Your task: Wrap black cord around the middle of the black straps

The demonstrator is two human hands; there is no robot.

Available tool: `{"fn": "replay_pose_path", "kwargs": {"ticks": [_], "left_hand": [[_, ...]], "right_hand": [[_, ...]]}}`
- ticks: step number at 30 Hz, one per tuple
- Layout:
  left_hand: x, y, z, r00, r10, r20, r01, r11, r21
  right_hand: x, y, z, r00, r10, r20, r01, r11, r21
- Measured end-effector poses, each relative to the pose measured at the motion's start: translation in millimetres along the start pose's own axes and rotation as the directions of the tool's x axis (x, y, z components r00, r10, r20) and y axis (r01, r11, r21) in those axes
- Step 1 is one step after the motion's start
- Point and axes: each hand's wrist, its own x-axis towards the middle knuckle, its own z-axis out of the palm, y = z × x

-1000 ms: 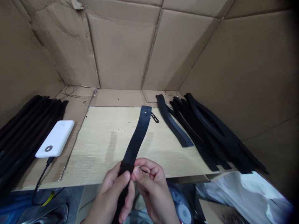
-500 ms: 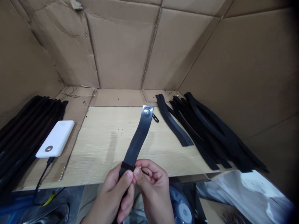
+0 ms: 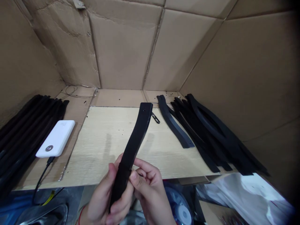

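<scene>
fingers of two hands grip one black strip, one white power bank leftward.

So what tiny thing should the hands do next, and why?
Maybe the right hand could gently nudge the dark sleeve: its thumb is right at the sleeve's edge, and the left hand holds the black strip.

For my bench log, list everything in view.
Held strip: one, black, centre
Loose strip: one, black, centre right
Right strips: several, black, right
Left strips: several, black, left
Slotted piece: one, black, centre
Power bank: one, white, left
Cable: one, black, left
Board: one, pale, centre
Cardboard walls: several, brown, around
Round container: one, blue, bottom
Sheeting: count unclear, white, lower right
Tag: one, yellow, lower left
Left hand, right hand: one each, bare, holding strip
</scene>
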Motion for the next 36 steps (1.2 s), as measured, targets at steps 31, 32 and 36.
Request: {"fn": "replay_pose_path", "kwargs": {"ticks": [31, 32, 36], "left_hand": [[13.4, -13.5, 7.8, 0.940, 0.160, -0.302, -0.095, 0.971, 0.220], [14.9, -12.6, 9.1, 0.951, 0.147, -0.271, -0.097, 0.977, 0.187], [22.0, -5.5, 14.2, 0.999, 0.019, -0.038, -0.018, 0.999, 0.038]], "right_hand": [[7.3, -24.6, 2.8, 0.995, 0.077, 0.061, -0.071, 0.993, -0.096], [7.1, -26.3, 2.4, 0.995, 0.090, 0.047, -0.084, 0.990, -0.118], [9.4, -28.5, 1.3, 0.995, 0.101, -0.023, -0.103, 0.974, -0.200]]}}
